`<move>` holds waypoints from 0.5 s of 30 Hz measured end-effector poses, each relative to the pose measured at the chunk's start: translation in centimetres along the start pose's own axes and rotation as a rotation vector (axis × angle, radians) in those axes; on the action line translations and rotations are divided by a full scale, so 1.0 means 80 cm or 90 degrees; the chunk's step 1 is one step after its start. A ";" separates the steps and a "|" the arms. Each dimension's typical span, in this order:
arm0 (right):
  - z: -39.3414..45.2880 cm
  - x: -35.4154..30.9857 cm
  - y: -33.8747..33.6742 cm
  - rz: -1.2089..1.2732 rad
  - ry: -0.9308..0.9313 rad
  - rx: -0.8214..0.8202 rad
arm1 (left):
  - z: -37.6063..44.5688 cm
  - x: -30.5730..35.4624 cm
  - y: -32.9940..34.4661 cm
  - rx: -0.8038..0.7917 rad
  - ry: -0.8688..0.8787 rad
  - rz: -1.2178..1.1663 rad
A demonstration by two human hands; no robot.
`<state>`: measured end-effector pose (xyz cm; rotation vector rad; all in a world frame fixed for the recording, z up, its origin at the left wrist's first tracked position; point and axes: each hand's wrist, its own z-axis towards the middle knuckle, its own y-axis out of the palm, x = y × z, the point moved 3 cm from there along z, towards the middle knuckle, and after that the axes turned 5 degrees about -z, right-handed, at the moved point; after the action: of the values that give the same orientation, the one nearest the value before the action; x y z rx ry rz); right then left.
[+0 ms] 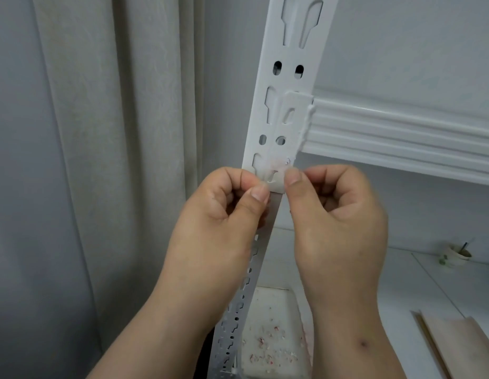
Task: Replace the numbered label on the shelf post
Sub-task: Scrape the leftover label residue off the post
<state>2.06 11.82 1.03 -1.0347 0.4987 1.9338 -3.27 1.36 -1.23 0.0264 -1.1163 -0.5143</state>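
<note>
Two hands (276, 214) at one shelf post (287, 77)

curtain (106, 160) left of post (287, 77), beam (402, 132) right

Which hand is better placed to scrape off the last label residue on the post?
Right, probably. The right hand has its thumb tip right beside the pinkish residue on the post. The left hand sits at the post's left edge, thumb against it, better suited to steadying.
</note>
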 end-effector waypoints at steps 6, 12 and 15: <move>0.012 -0.007 0.017 -0.170 -0.091 0.100 | 0.005 0.009 0.006 0.024 0.066 0.076; 0.006 -0.012 0.021 -0.216 -0.200 0.163 | 0.006 0.010 0.009 0.045 0.074 0.082; 0.005 -0.010 0.022 -0.237 -0.236 0.185 | 0.004 0.010 0.010 0.042 0.066 0.082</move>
<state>0.60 10.75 1.83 -0.5217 0.3350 1.6099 -2.99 1.84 -0.18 0.0385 -1.0253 -0.3567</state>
